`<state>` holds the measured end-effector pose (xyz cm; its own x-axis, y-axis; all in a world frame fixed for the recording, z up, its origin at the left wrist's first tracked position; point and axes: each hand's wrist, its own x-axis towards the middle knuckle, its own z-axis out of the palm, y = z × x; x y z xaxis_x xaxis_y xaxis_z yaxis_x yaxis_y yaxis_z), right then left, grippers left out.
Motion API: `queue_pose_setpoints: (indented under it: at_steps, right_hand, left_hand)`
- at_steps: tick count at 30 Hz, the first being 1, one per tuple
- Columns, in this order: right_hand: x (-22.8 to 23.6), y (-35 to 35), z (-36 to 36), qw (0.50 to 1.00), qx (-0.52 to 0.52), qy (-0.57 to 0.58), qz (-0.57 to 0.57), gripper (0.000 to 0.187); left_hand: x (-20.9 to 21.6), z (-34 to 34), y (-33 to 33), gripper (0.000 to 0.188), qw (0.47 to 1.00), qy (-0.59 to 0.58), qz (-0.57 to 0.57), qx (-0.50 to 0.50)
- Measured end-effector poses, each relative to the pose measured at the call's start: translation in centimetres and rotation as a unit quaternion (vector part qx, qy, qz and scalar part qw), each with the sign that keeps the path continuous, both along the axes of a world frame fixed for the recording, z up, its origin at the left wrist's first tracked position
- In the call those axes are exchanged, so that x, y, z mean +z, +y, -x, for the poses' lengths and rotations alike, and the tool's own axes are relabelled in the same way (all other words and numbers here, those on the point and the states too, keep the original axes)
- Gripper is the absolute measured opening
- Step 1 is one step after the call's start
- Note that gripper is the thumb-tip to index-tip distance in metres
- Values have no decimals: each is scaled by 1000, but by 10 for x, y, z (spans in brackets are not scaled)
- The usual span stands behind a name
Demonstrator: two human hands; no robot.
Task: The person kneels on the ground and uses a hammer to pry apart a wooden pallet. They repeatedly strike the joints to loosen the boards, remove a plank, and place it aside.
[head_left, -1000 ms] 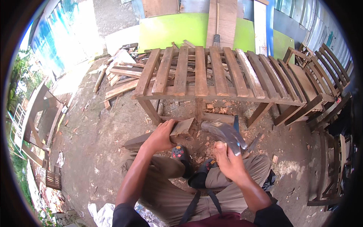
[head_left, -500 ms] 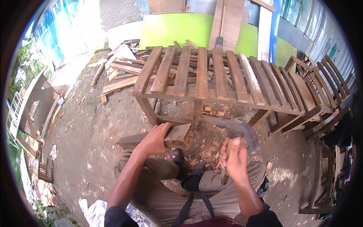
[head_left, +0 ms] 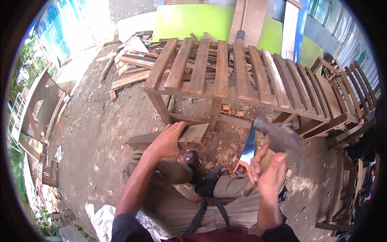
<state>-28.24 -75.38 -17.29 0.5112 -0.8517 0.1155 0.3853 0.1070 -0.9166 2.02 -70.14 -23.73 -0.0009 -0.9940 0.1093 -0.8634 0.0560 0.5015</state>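
Observation:
My left hand [head_left: 166,142] is wrapped over a thick wooden beam [head_left: 195,136], which lies crosswise in front of my left knee. Its sawn end points right. In my right hand [head_left: 269,171] is a claw hammer [head_left: 282,140], gripped by its wooden handle and held above my right knee, its metal head slightly blurred. The hammer is apart from the beam. Between the two hands a handsaw [head_left: 248,147] with a blue-looking blade and an orange handle rests on the ground beside my right shoe; my right hand and leg are near its handle.
A long slatted wooden bench frame [head_left: 221,72] stands just ahead. Behind it lies a pile of scrap wood [head_left: 135,66]. More slatted wooden furniture [head_left: 356,86] stands at the right. A broom [head_left: 240,36] leans at the back; a white sack [head_left: 98,220] lies at lower left.
My right hand has moved right with the hammer, away from the beam, uncovering the saw's blade. My left hand keeps its hold on the beam. The view has shifted slightly.

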Motion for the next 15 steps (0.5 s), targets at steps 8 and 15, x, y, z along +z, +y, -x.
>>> queue_pose_setpoints:
  at_steps: [8, 15]
  right_hand:
    - [-56, -6, -20, 945, -4, 280, 171, 56]
    - [9, 15, -5, 996, -48, 10, 81, 61]
  left_hand:
    - [3, 5, -3, 73, 1000, 2, 4, 0]
    - [-6, -5, 1, 74, 1000, 8, 1, -3]
